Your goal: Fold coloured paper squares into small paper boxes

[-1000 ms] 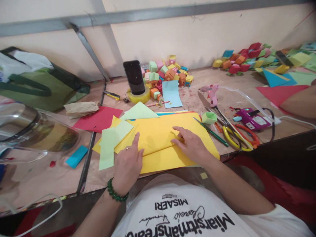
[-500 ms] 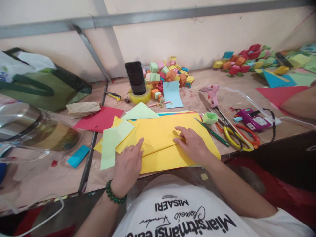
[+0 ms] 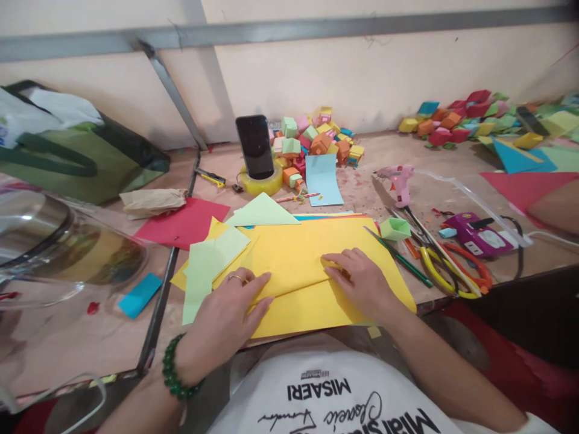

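Observation:
A large yellow paper sheet [image 3: 294,253] lies folded on the wooden table [image 3: 362,187] just in front of me. My left hand [image 3: 226,316], with a ring and a green bead bracelet at the wrist, lies flat with its fingers pressed on the fold's left end. My right hand [image 3: 359,283] presses the fold near the sheet's middle right, fingertips on the crease. Pale green paper pieces [image 3: 205,268] lie on the yellow sheet's left corner.
A phone [image 3: 256,146] stands in a tape roll beside a pile of small folded paper cubes [image 3: 316,141]. A pink glue gun [image 3: 395,181], scissors [image 3: 446,271], a purple device [image 3: 474,234] and a green pencil [image 3: 400,259] lie right. Red paper [image 3: 181,222], a green bag [image 3: 81,157] and a clear container [image 3: 54,241] sit left.
My left hand has slid toward the right along the fold and turned flatter; the right hand stays pressed on the crease. The camera view has shifted slightly.

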Tool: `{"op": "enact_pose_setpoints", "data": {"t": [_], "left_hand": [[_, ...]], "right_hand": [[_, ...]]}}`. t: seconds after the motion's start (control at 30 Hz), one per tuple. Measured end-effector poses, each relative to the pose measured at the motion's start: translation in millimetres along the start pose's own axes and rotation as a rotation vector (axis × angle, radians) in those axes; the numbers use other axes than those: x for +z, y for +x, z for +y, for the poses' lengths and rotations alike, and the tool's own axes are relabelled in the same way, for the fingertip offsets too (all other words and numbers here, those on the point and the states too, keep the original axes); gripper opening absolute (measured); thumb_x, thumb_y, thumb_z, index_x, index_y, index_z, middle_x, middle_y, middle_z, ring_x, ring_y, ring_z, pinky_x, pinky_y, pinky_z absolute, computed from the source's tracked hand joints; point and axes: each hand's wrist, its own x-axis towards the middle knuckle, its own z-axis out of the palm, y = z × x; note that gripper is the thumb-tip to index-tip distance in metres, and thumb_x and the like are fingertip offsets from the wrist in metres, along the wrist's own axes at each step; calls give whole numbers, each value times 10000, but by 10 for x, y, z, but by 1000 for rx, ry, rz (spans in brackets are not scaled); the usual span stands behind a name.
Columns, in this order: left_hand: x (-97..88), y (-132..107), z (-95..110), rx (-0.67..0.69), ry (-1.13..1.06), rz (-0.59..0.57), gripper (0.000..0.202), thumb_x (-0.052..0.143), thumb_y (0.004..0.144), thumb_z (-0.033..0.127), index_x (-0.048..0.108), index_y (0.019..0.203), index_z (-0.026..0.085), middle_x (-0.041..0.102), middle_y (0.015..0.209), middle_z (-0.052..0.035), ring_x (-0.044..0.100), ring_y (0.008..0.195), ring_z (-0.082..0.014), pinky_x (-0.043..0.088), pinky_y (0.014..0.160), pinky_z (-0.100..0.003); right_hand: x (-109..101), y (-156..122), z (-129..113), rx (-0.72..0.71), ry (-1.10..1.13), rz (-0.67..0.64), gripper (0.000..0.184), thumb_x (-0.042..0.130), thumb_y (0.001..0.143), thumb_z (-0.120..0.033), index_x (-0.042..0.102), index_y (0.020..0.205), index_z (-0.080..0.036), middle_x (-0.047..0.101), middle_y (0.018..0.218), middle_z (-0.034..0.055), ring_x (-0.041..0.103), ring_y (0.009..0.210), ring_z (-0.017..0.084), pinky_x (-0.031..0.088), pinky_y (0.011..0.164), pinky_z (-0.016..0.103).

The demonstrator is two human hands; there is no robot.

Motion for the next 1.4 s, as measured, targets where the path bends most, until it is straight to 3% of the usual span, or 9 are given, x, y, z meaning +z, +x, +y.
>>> {"op": "enact_pose_setpoints", "data": {"t": [0.17,0.33,0.47,0.57,0.7,0.87,0.97,1.07,1.4], "left_hand": [[58,339,-95,-73,-91,34,582,546,845,450,446,1316,123,595,1067,-122,597,940,-247,486,836,-384],[115,631,0,-184,-327,-72,703,637,749,415,396,1321,86,602,896,-52,584,744,-188,471,664,-310],[44,723,39,-212,-503,-143,346,638,704,377,556,954,152,457,612,66,460,567,-126,354,542,-250],[13,730,39,-129,-602,-162,332,585,721,411,374,577,199,291,545,78,317,522,-92,259,511,-238],[-19,685,83,-45,-725,-77,388,550,743,408,289,545,201,315,588,52,330,583,-102,285,547,-239],[-53,594,182,46,-791,-141,306,527,789,349,354,589,195,322,578,59,312,569,-98,291,547,-231],[-31,550,216,82,-785,-81,251,559,755,305,381,620,191,325,594,65,314,574,-93,294,553,-227],[8,515,222,87,-828,-26,190,584,744,296,437,693,186,353,612,68,341,580,-91,315,557,-217],[88,486,205,17,-943,-68,205,533,809,357,485,728,174,364,560,72,319,504,-74,282,465,-193]], "right_hand": [[8,5,-3,-32,0,13,176,534,886,-204,665,1004,-196,655,769,52,564,765,218,452,632,328],[13,1,-15,-55,-6,40,175,514,902,-211,660,995,-189,649,763,54,553,746,218,441,642,340],[35,-19,-35,-35,6,47,194,486,919,-215,643,1026,-176,658,813,63,553,777,222,448,673,345],[56,-40,-31,2,35,31,213,460,932,-230,635,1039,-171,661,845,74,552,798,228,463,690,358],[-16,-48,-35,-7,82,86,220,479,930,-263,621,1075,-179,656,953,102,561,928,246,495,779,391],[-312,27,-193,-54,140,170,404,525,901,-415,535,1239,-195,625,1177,140,575,1090,269,503,892,442],[-388,88,-309,8,279,13,386,580,863,-436,578,1175,-208,692,1049,100,648,955,232,538,798,362],[-328,124,-360,110,440,-115,175,583,863,-362,643,896,-201,706,802,22,649,723,155,509,661,257],[-256,164,-367,257,651,-200,238,558,838,-362,584,692,-175,579,637,-25,503,604,101,379,537,199]]}}
